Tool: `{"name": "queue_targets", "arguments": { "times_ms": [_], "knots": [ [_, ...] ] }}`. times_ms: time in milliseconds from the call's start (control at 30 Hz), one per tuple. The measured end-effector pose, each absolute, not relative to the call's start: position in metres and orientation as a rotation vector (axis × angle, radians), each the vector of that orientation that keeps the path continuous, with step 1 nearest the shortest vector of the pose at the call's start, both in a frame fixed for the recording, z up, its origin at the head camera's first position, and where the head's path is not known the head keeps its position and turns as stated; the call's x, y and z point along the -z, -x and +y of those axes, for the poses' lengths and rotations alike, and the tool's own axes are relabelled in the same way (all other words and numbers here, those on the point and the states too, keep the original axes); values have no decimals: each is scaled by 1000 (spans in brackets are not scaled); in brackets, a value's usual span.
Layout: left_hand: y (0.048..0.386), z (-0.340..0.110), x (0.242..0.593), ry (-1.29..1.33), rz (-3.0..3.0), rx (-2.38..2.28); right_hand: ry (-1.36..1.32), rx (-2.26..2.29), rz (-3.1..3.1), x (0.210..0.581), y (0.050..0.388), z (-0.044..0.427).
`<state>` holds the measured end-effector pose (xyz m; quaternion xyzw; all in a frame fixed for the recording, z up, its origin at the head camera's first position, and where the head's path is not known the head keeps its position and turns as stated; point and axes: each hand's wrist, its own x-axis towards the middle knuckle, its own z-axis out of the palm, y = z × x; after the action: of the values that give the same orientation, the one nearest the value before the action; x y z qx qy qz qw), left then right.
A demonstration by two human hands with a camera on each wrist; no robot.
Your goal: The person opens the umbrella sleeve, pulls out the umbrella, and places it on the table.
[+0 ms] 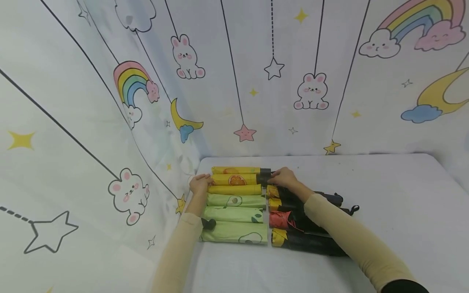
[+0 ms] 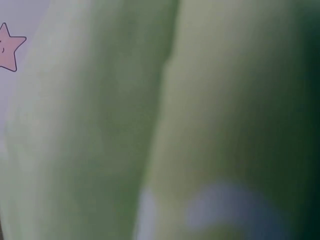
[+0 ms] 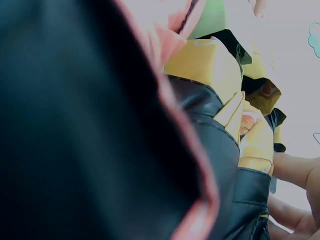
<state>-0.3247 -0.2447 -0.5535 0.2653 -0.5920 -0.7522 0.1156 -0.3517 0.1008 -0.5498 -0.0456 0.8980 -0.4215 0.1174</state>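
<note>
Two columns of slim rolled bundles that look like folded umbrellas lie on a white table. At the left end of a yellow umbrella with an orange-slice print (image 1: pixel 220 179), my left hand (image 1: pixel 199 184) holds its tip between bent fingers. My right hand (image 1: pixel 283 178) grips the black end of the same umbrella. Above it lies another yellow umbrella (image 1: pixel 236 170), and below it a plain yellow one (image 1: pixel 234 190). Green avocado-print umbrellas (image 1: pixel 234 232) fill the lower left column. The left wrist view shows only blurred green fabric (image 2: pixel 115 120).
Black umbrellas with yellow ends (image 1: pixel 304 241) and one with a red end (image 1: pixel 280 219) lie in the right column, partly under my right forearm. A printed white curtain (image 1: pixel 220 101) stands along the back and left of the table (image 1: pixel 395 195).
</note>
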Motion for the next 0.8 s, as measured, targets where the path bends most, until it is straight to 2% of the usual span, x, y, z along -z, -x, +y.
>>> {"name": "queue_targets", "arguments": {
  "times_ms": [433, 800],
  "knots": [
    [320, -247, 556, -778, -1740, 2216, 168, 1174, 2644, 551, 352, 96],
    [320, -250, 560, -783, -1726, 2254, 135, 1405, 2371, 551, 355, 102]
  ]
}}
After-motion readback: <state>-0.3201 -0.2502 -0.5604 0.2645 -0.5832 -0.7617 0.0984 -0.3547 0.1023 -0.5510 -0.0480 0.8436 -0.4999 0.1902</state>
